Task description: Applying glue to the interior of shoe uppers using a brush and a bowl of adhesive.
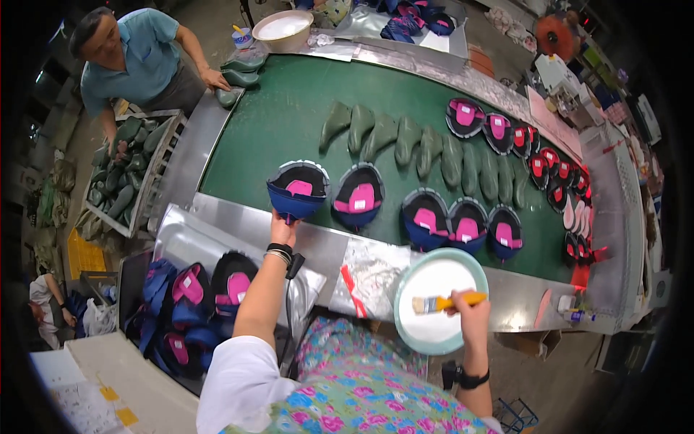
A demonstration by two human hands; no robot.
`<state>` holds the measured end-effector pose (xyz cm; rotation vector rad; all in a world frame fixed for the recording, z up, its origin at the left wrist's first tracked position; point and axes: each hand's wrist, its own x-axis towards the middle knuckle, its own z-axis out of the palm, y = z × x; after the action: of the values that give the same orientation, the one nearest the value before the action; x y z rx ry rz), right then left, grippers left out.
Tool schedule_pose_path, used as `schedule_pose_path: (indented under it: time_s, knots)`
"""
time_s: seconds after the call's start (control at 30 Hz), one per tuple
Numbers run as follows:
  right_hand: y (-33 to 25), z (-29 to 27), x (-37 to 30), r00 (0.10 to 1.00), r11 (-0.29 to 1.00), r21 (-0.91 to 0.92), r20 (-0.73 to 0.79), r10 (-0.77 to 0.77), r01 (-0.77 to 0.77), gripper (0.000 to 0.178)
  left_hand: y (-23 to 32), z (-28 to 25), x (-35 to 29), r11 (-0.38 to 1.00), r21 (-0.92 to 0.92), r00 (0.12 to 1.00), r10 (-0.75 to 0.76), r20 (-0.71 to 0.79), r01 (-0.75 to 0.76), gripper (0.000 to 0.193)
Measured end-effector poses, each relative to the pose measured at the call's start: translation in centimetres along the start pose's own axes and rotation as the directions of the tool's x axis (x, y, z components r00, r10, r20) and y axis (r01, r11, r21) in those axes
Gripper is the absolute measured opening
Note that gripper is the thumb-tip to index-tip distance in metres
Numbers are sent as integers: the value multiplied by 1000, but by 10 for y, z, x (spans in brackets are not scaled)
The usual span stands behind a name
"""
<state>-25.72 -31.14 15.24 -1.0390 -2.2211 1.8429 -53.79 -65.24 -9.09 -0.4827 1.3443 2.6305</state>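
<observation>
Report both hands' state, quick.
Left hand: closed, holding a blue shoe upper.
Right hand: closed, holding a yellow-handled brush over the bowl.

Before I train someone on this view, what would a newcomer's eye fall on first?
Probably the pale teal bowl of white contents at the near edge of the green table, with the yellow-handled brush in the right hand over it. Next, left of the bowl, comes the navy-and-pink shoe upper in the left hand. Farther back, a row of dark green foot-shaped forms stretches across the table.
</observation>
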Motion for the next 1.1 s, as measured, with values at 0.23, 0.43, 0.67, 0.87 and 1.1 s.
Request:
schedule_pose_path:
  time_s: [0.23,0.43,0.67,0.87,1.1]
  knots:
    - [6,102,27,981,994,-68,179,-74,87,17,-12,-27,43,845,205,852,-425,-306,494,55]
    - [-6,224,48,800,927,-198,580,-152,320,15,134,-95,-102,-154,977,858,472,202,-146,27]
    - [74,408,-8,266,569,-30,903,-338,822,27,110,-227,-191,312,916,815,443,-374,251,44]
    - [104,426,-25,128,412,-28,968,-216,911,21,129,-211,-197,377,876,871,267,-413,300,61]
    - [114,439,-20,54,268,-21,991,-118,963,23,108,-232,-183,955,268,825,47,-563,128,73]
